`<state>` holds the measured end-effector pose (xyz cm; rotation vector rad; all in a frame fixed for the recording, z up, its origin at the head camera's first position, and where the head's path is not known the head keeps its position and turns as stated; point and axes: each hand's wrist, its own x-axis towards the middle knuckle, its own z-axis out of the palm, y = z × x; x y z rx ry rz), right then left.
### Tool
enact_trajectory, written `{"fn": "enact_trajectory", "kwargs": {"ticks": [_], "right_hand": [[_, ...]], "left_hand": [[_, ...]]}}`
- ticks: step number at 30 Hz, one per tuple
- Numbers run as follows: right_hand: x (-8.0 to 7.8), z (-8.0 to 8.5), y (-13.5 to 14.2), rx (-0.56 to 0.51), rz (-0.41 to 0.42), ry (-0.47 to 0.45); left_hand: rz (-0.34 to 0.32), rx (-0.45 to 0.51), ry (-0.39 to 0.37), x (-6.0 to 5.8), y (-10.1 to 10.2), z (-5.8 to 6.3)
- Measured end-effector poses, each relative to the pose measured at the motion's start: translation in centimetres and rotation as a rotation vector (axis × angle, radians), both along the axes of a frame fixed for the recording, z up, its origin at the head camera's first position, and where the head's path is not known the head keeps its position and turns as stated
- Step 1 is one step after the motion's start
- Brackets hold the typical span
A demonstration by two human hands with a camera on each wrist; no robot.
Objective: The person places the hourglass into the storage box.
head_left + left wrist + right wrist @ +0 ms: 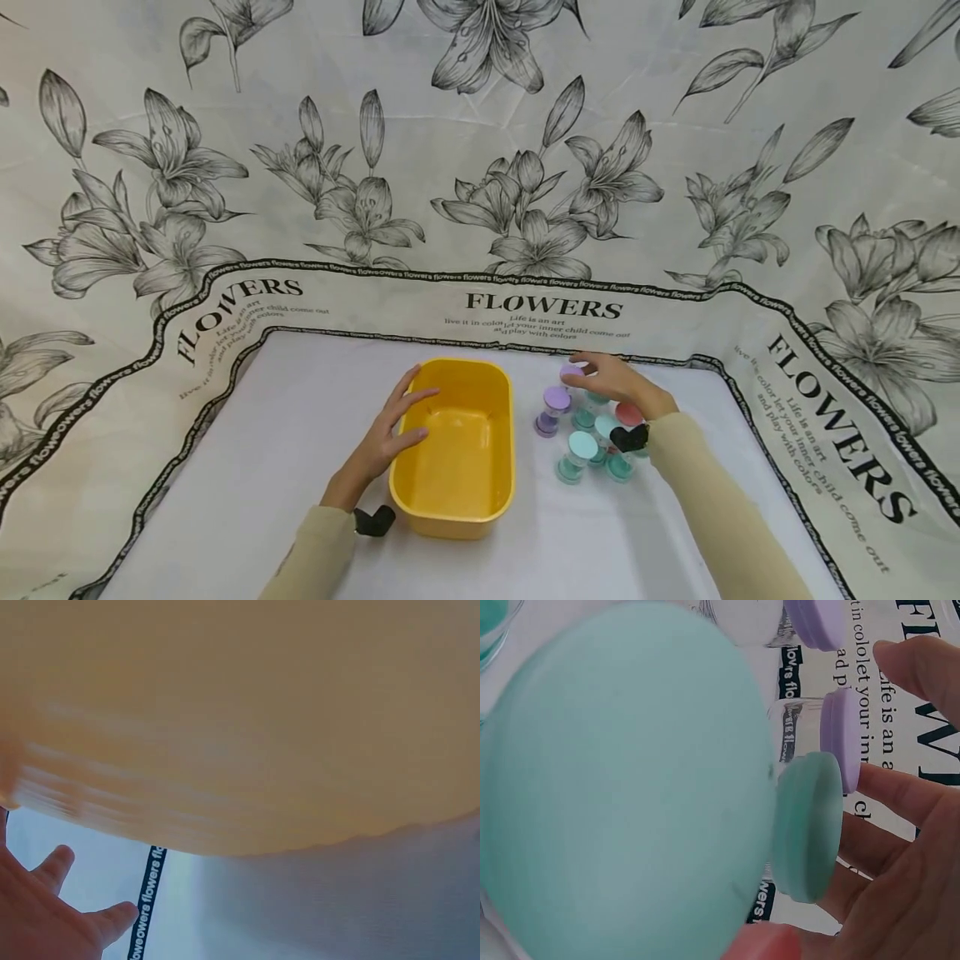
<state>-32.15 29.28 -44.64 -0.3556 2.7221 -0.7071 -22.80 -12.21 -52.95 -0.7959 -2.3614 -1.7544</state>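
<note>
My left hand (390, 429) is at the left rim of a yellow plastic bin (453, 521), fingers spread and overlapping the rim. In the left wrist view the bin's wall (247, 735) fills most of the picture, with spread fingers (112, 922) at lower left. Over a cluster of small clear jars with coloured lids, my right hand (618, 382) reaches to a purple-lidded jar (572, 372) at the back. Its fingertips are right at that purple lid (841, 742) in the right wrist view, while the thumb (919, 671) stands apart.
Beside the bin stand another purple-lidded jar (557, 398), several mint-lidded jars (582, 445) and a red-lidded one (628, 412), close together. They are on a white table cloth (300, 400). A flower-printed curtain (540, 233) borders the table at the back and sides.
</note>
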Motion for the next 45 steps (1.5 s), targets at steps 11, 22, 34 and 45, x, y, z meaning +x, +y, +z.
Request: {"fn": "enact_trajectory", "kwargs": {"ticks": [11,22,34,45], "right_hand": [[-0.5,0.2,-0.6,0.020,-0.004,0.029],[-0.6,0.2,-1.0,-0.026,-0.019,0.004],[-0.7,-0.8,-0.9,-0.096,-0.065,-0.012],[-0.9,-1.1,-0.6,-0.136,-0.059,-0.025]], "left_hand": [[0.059,-0.053,0.081,-0.3,0.1,0.3],[-0.007,-0.017,0.053,-0.4,0.2,0.3],[-0.009,-0.023,0.061,-0.2,-0.1,0.1],[0.004,-0.051,0.056,0.0,-0.3,0.3]]}}
